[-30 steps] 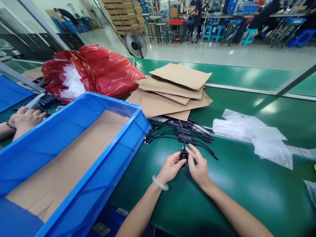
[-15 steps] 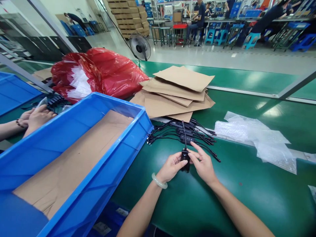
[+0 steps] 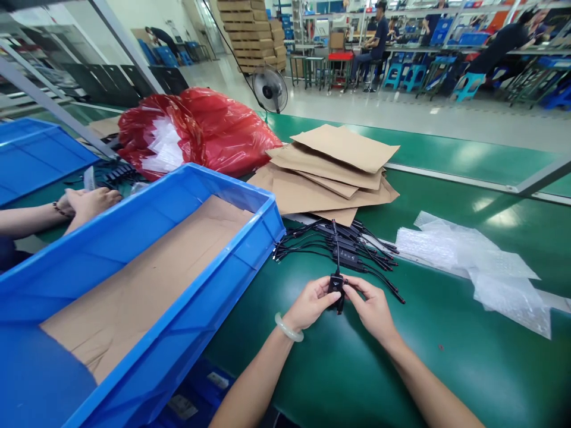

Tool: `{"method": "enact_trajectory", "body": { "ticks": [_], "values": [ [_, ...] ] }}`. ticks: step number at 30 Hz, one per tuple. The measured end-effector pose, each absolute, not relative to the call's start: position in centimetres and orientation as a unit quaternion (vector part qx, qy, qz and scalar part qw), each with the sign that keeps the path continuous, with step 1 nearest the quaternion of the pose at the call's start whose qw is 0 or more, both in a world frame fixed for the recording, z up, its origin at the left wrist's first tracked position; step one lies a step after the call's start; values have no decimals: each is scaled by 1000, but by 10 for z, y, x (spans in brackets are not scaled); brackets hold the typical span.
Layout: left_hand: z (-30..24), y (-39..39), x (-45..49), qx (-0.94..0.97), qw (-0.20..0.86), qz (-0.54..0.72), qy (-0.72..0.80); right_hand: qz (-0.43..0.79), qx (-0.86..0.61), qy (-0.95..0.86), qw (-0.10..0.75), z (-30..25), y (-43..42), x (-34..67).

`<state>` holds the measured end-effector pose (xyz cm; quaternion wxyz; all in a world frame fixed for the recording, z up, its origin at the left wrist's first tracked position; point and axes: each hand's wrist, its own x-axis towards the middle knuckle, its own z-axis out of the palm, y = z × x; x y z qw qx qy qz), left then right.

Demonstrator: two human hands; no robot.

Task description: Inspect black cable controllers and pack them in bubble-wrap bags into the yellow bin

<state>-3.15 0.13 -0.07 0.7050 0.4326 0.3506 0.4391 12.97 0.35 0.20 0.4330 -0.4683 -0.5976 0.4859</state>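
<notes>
My left hand (image 3: 313, 302) is closed on a small black controller box (image 3: 335, 283), its thumb lying across the lower front. A black cable (image 3: 336, 246) sticks up from the top of the box, and another dark end shows below it. My right hand (image 3: 369, 304) pinches at the right edge of the box, where a small bit of black cable shows at the fingertips. Just beyond my hands lies a pile of similar black cables with inline boxes (image 3: 345, 258) on the green table (image 3: 401, 368).
A blue bin (image 3: 232, 297) lined with cardboard stands at left. Behind the cables are stacked cardboard sheets (image 3: 345, 148); clear plastic bags (image 3: 473, 255) lie at right. A red bag (image 3: 236, 131) sits at the back. Another person's hands (image 3: 91, 205) work beyond the bin.
The view has shifted slightly, so the surroundings appear further right. My right index finger, stretched out before, has curled in to the controller box. The other person's hands have moved slightly.
</notes>
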Motion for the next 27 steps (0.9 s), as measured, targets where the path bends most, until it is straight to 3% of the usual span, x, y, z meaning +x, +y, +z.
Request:
{"method": "enact_trajectory", "body": {
  "ticks": [8,27],
  "values": [
    [2,1,-28,443,710,421,352,438,-471,-635,428,4,4,132],
    [0,-1,-22,453,712,412,343,465,-462,-664,360,11,8,141]
  ]
}}
